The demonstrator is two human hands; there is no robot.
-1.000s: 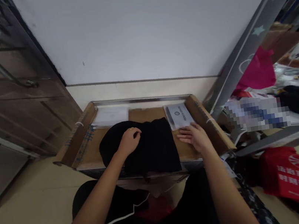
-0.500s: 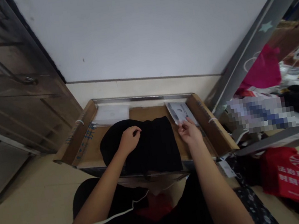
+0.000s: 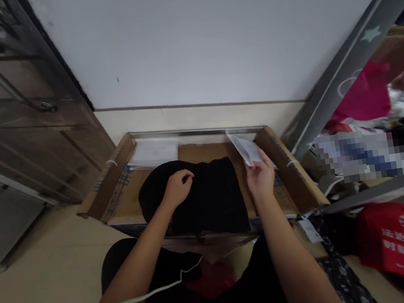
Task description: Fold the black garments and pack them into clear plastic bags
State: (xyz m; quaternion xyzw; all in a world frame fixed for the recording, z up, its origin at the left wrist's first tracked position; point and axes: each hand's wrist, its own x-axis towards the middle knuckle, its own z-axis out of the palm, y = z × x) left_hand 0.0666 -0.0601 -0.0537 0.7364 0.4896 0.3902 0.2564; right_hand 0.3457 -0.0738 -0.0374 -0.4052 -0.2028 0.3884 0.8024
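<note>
Head view, items as you see them: your left hand (image 3: 179, 188) rests on top of the black garment (image 3: 209, 201), fingers curled under; whether they pinch the cloth cannot be told. Your right hand (image 3: 261, 179) is closed, thumb against fingertips, on the near edge of a flat packet (image 3: 247, 149), which is lifted clear of the liner and tilted up over the far right corner. The packet is thin, pale and glossy, with faint dark print. The black garment is soft, matt and folded to a rough rectangle with a rounded left end; it lies in the middle of the cardboard tray (image 3: 117, 194) and its near hem hangs over the front edge. The tray is shallow, lined in brown corrugated board, with raised cardboard side walls left and right and a bright metal rim (image 3: 183, 130) along the back. A second white sheet (image 3: 153, 152) lies flat in the far left corner. Bare liner shows left of the garment and between garment and right wall. Behind the rim stands a plain white wall (image 3: 208, 39), close. To your left, a steel door (image 3: 3, 140) with a bar handle (image 3: 5, 82); to your right, a slanted metal rail (image 3: 345, 67) and a red bag (image 3: 397, 238) on the floor. A white cable (image 3: 143, 296) crosses your lap.
</note>
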